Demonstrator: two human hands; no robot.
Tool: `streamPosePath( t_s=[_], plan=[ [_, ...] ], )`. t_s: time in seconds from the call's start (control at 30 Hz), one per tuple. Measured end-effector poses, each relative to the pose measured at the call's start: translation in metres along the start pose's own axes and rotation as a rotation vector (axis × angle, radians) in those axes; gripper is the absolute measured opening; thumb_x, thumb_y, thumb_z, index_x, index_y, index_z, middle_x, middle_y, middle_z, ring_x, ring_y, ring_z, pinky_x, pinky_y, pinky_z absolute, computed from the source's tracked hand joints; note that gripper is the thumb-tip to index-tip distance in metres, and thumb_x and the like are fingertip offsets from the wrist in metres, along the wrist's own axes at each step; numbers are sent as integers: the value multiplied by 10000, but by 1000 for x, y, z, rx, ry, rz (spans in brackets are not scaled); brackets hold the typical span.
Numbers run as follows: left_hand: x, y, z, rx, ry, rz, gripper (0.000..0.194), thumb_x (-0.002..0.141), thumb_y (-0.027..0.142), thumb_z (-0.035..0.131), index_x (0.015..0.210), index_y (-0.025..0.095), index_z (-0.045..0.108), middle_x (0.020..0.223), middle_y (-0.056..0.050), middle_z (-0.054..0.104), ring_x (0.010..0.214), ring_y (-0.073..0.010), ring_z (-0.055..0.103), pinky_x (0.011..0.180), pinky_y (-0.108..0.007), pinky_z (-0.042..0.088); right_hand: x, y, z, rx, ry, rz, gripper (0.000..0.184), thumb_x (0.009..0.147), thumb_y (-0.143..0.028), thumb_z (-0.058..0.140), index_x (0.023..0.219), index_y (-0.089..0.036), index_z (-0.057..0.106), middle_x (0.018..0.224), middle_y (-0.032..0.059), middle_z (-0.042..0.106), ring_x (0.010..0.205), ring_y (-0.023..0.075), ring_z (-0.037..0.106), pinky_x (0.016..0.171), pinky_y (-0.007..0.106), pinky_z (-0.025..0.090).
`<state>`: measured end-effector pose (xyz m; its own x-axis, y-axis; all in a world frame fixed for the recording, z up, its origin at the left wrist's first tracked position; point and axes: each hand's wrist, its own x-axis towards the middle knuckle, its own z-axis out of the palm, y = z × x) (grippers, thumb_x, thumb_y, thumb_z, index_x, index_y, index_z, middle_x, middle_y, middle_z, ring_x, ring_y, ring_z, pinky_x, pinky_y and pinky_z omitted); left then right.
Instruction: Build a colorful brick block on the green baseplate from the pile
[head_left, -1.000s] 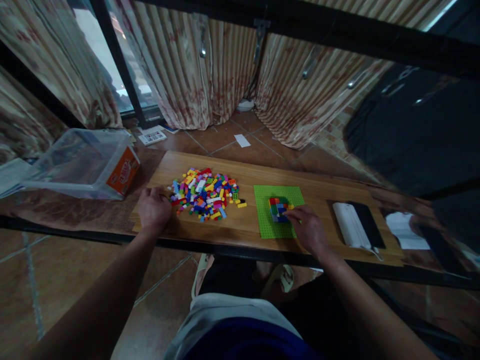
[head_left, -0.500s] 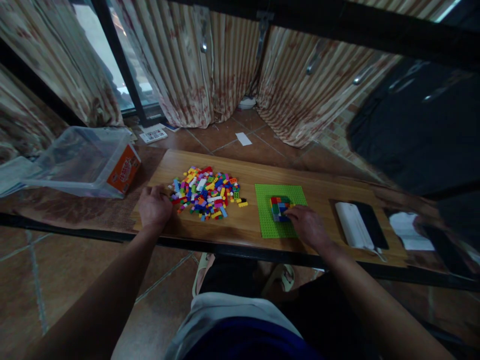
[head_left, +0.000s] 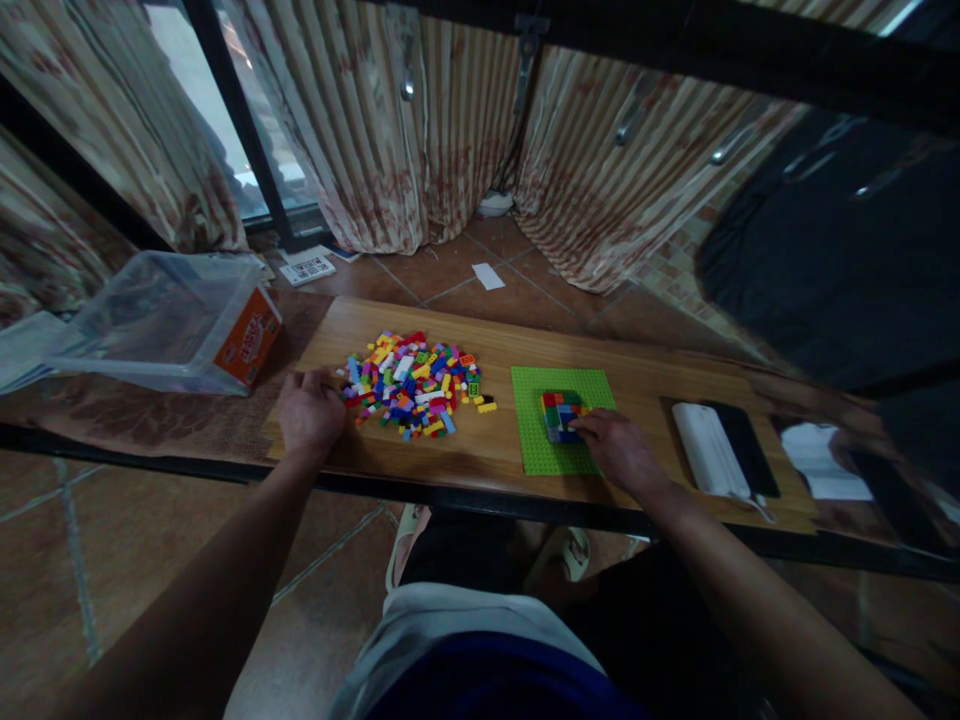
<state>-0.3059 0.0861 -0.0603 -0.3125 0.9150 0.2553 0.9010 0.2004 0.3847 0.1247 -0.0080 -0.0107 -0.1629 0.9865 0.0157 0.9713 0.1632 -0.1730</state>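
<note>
My right hand [head_left: 621, 447] is at the right side of a small block of building bricks [head_left: 559, 415], thumb and fingers pinched against it. Red, green, blue, grey and yellow bricks show in the block, and the fingers cover its right edge. It sits on a green studded baseplate [head_left: 530, 450]. Far to the left, my left hand [head_left: 309, 412] rests on the wooden board with its fingers curled, just beside a pile of loose coloured bricks [head_left: 412, 385]. Whatever may be under those curled fingers is hidden.
A clear plastic box [head_left: 165, 325] with an orange label stands at the left. Right of the baseplate lie a white strapped object [head_left: 705, 450] and a dark flat one [head_left: 742, 450]. White paper [head_left: 821, 460] is farther right. Everything rests along a narrow wooden board [head_left: 450, 470].
The view has shifted slightly. My right hand stays at the brick block, its fingers moving very little. My left hand keeps its place beside the pile.
</note>
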Motion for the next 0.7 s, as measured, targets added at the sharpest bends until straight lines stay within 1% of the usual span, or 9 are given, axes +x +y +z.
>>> streamPosePath(
  t_s=[0.13,0.23,0.33,0.47,0.7],
  plan=[
    [0,-1,1,-11,6,2,365,825,174,450,1123,165,661,1126,-148,598,1044,-297,585,887,-404,475,-5,0,0,-5,57,15,339,925,-152,408,1016,-166,734,993,97,703,940,214,619,892,341,475],
    [0,-1,2,-15,7,1,365,828,174,449,1122,164,666,1129,-148,602,1051,-300,586,900,-412,474,-10,-2,0,-24,70,4,363,906,-105,396,1045,-158,727,993,99,693,939,211,609,892,332,472],
    [0,-1,2,4,8,-2,360,827,183,451,1112,166,671,1125,-147,605,1045,-304,588,895,-419,476,-13,-2,3,-47,58,-30,387,887,-65,388,1074,-149,717,979,104,683,922,212,601,880,328,473],
    [0,0,1,11,7,-1,367,821,175,449,1114,168,670,1116,-147,605,1049,-305,584,892,-418,478,-12,-1,8,-89,48,-62,413,874,-39,390,1096,-175,711,959,97,672,897,205,593,854,318,472],
    [1,-1,2,6,10,-1,365,830,183,444,1117,156,669,1128,-156,601,1056,-306,582,898,-422,476,-6,2,7,-177,2,-78,395,877,-56,410,1109,-189,702,1036,111,651,958,219,570,846,316,455]
  ],
)
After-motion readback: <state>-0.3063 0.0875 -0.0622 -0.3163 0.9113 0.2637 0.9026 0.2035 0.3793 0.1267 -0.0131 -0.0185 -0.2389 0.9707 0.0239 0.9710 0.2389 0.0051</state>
